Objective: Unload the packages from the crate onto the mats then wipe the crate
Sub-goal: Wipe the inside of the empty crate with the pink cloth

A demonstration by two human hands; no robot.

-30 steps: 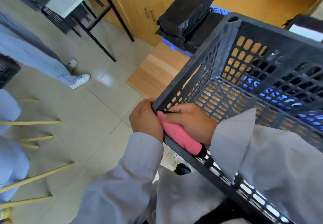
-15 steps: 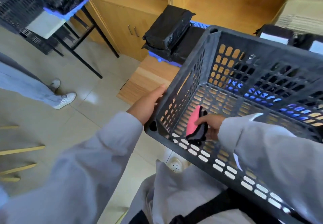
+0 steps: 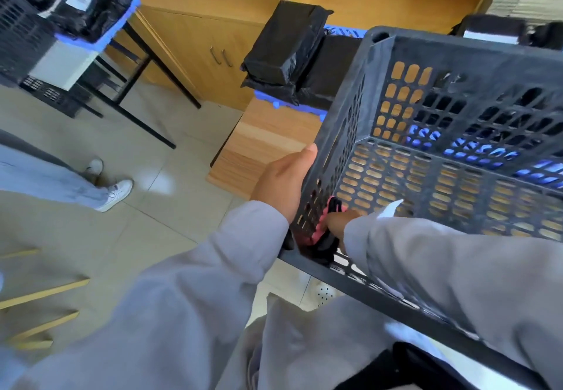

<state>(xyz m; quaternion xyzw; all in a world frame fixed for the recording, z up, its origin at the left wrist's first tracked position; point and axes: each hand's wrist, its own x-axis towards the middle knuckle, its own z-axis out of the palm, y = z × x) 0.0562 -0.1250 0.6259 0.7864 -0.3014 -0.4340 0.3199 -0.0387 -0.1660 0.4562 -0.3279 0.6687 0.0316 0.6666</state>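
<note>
A dark grey slotted plastic crate (image 3: 457,51) is tilted toward me and holds no packages. My left hand (image 3: 281,181) lies flat against the outside of its left wall, fingers straight. Inside the crate, my right hand (image 3: 339,222) holds a pink and black cloth (image 3: 320,233) against the near left corner; my grey sleeve hides most of the hand. Black wrapped packages (image 3: 285,44) lie stacked on a blue mat (image 3: 288,104) on the wooden table behind the crate.
A wooden table (image 3: 268,140) stands under the crate, with wooden cabinets (image 3: 210,51) behind. At the left, a black-legged table (image 3: 143,54) carries more black packages on a blue mat. Another person's legs and white shoe (image 3: 117,191) are on the tiled floor.
My right hand has carried the cloth from the crate's near rim down into its near left corner. My left hand has let go of the rim and now lies flat on the outside wall.
</note>
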